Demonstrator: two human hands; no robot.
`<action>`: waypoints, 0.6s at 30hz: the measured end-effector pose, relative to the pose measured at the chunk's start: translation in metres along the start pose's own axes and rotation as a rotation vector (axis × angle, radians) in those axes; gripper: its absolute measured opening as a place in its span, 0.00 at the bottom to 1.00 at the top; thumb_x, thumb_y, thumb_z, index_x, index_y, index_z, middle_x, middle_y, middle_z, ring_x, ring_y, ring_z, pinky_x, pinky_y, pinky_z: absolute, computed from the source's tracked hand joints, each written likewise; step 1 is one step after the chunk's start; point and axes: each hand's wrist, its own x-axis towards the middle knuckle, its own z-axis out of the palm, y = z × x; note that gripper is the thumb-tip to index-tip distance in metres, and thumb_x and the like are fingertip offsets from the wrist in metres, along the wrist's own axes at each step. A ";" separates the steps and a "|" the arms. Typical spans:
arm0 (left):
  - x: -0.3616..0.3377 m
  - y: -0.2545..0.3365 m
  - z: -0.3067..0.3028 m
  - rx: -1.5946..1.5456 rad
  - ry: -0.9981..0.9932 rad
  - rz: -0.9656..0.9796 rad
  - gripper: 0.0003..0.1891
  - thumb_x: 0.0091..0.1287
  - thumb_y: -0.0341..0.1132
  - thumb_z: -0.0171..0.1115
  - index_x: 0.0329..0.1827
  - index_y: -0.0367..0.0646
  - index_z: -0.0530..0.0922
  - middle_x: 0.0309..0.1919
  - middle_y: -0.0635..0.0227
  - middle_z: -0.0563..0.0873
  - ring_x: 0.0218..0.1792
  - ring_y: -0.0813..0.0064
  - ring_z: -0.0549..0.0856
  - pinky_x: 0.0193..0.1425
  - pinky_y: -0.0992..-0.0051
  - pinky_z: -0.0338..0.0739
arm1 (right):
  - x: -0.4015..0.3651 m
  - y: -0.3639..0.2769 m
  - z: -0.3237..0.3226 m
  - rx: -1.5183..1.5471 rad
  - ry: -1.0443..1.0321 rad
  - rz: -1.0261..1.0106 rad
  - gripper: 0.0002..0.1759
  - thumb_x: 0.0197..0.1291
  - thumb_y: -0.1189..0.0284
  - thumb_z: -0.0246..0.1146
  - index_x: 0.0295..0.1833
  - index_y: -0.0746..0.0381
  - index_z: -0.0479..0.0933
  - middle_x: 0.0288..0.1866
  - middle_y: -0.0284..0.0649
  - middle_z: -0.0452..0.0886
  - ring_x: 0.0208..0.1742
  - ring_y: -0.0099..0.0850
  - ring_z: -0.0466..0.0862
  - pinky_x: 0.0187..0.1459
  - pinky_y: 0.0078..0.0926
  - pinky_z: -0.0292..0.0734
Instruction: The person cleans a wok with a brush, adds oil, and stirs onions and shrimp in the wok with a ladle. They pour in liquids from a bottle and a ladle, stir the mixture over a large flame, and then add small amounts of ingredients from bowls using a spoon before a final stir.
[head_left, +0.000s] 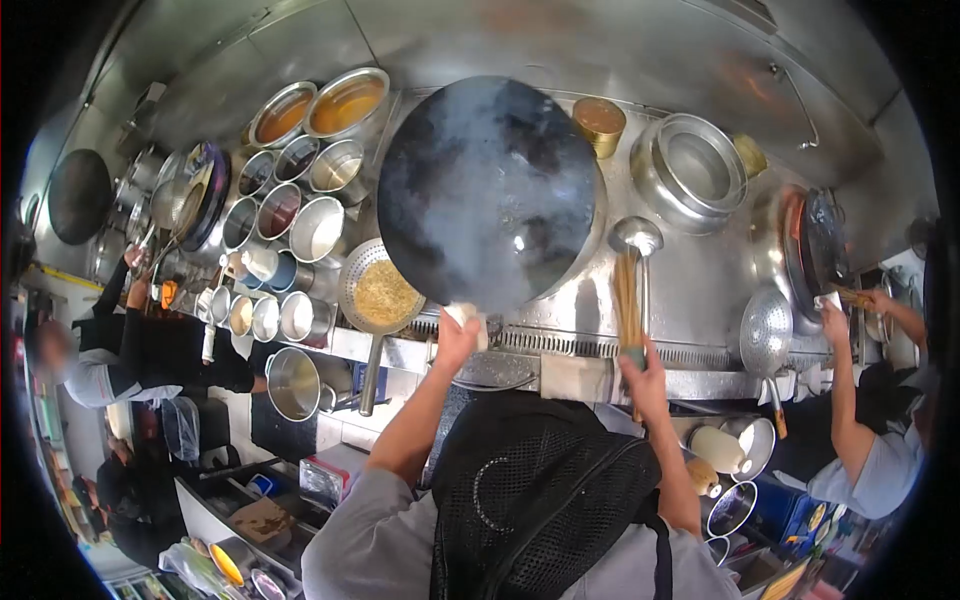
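A large dark wok (490, 190) sits at the middle of the range, with smoke or steam rising over it. My left hand (457, 343) is closed on a folded white cloth (466, 318) at the wok's near rim. My right hand (645, 378) grips a bamboo wok brush (628, 305), its bristles pointing away from me, to the right of the wok. Beside the brush lies a steel ladle (637, 236), its handle running toward my right hand; whether my fingers also touch it is hidden. Left of the wok is a perforated strainer (377, 287) holding yellowish bits.
Several steel seasoning pots (318, 228) and two bowls of orange liquid (347, 102) stand at left. A tin can (598, 124) and a steel pot (690, 165) stand behind at right. Co-workers work on both sides; one person's hand (832, 318) is at another wok (822, 240).
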 end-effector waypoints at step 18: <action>0.040 0.019 -0.011 0.070 0.062 -0.186 0.27 0.59 0.35 0.63 0.58 0.28 0.67 0.48 0.42 0.82 0.53 0.46 0.82 0.60 0.60 0.75 | 0.216 -0.136 -0.047 -1.065 -0.056 -0.510 0.36 0.59 0.67 0.68 0.74 0.53 0.66 0.63 0.54 0.78 0.56 0.50 0.83 0.55 0.43 0.79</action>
